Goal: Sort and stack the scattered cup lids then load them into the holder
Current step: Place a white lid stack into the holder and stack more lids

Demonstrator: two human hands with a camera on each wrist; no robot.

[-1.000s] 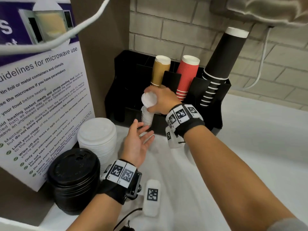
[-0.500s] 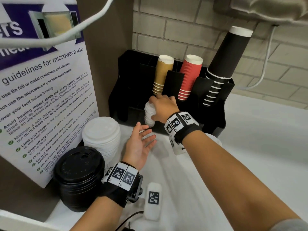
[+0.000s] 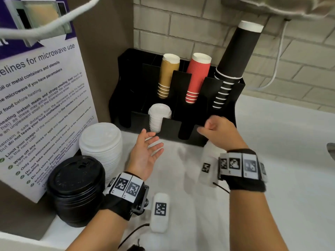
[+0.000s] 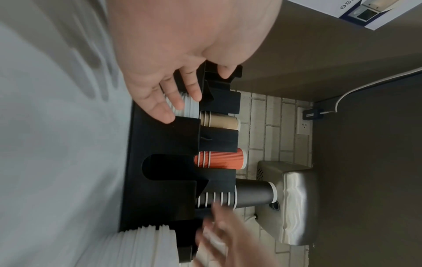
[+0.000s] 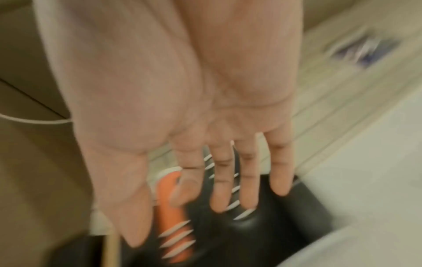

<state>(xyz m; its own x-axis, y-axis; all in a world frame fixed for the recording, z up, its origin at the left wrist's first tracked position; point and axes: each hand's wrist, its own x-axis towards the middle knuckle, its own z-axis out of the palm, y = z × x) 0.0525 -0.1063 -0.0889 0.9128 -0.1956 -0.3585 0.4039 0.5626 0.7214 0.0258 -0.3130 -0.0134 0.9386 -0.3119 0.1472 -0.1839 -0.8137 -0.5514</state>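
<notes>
The black holder [image 3: 224, 113] stands at the far edge of the white bench [image 3: 281, 160], backed against the brick wall, with a brown side panel and a microwave notice [image 3: 41, 98] closing off the left. A short stack of small white lids [image 3: 159, 115] sits in a front slot of the holder, left of centre, below the tan cups [image 3: 167, 75]; red cups [image 3: 196, 77] and black cups [image 3: 233, 57] fill slots to the right. On the near left of the bench a tall stack of larger white lids [image 3: 101, 142] and a stack of black lids [image 3: 76, 187] crowd the notice, leaving bare bench in the middle and to the right. The left hand [image 3: 145, 153] hovers palm up with fingers spread wide, holding nothing, just near of the small lids. The right hand [image 3: 219, 131] holds nothing, its fingers loosely spread and blurred. Half a second ago that hand was wrapped round the small lids in the slot; it has since let go and drawn back to the right, clear of the holder's front.
</notes>
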